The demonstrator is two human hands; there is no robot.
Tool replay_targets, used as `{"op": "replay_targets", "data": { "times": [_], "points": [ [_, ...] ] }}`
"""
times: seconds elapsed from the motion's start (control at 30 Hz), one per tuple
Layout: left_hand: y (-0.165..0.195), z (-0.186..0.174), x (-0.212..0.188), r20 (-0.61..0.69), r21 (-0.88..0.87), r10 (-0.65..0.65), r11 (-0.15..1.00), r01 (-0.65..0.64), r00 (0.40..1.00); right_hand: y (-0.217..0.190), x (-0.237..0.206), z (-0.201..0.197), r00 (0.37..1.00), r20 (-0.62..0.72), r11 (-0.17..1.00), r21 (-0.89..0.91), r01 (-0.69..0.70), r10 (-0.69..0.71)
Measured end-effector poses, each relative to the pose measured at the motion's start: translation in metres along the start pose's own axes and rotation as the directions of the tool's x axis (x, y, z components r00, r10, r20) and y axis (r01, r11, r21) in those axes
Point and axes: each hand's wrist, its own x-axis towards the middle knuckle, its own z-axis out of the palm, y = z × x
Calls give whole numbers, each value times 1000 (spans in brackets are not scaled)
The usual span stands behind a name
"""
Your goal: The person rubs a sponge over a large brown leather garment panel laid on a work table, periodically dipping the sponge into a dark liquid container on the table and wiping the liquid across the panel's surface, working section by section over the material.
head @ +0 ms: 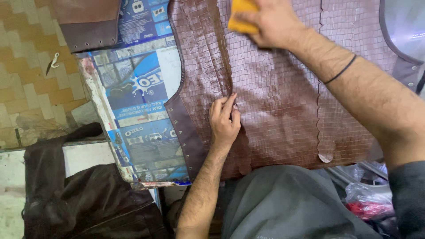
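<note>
**Two hands work a brown leather panel**

A large piece of brown, scale-embossed leather point(283, 102) lies spread over a table point(133, 110) covered in blue-and-white printed wrapping. The left hand point(225, 120) rests flat on the leather near its middle, fingers together and pointing along a raised fold point(221, 53) that runs up the panel; the fingertips touch the fold's lower end. The right hand point(270, 22) is at the leather's top edge, fingers curled and clamped on a yellow pad point(242, 17) pressed against the surface. A thin black band point(340, 71) circles the right wrist. A darker studded strip point(186, 132) borders the leather's left edge. Left of the leather, beyond the table, a small tool point(52, 62) lies on the tiled floor point(26, 66). Below the leather is grey cloth point(287, 199), and dark leather point(84, 199) lies heaped to its lower left.
</note>
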Motion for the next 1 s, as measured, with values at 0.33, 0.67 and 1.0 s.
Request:
{"op": "replay_targets", "data": {
  "times": [0.33, 0.67, 1.0],
  "points": [
    [-8, 6, -4, -5, -12, -23, 1000, 23, 1000, -60, -39, -27, 947, 143, 956, 95, 276, -287],
    [-7, 4, -7, -23, -51, -9, 999, 8, 1000, -102, -85, -50, 985, 170, 992, -129, -13, 35],
    [17, -2, 0, 53, 240, 53, 969, -64, 997, -103, -208, -65, 943, -28, 924, -194, -331, 332]
  ]
}}
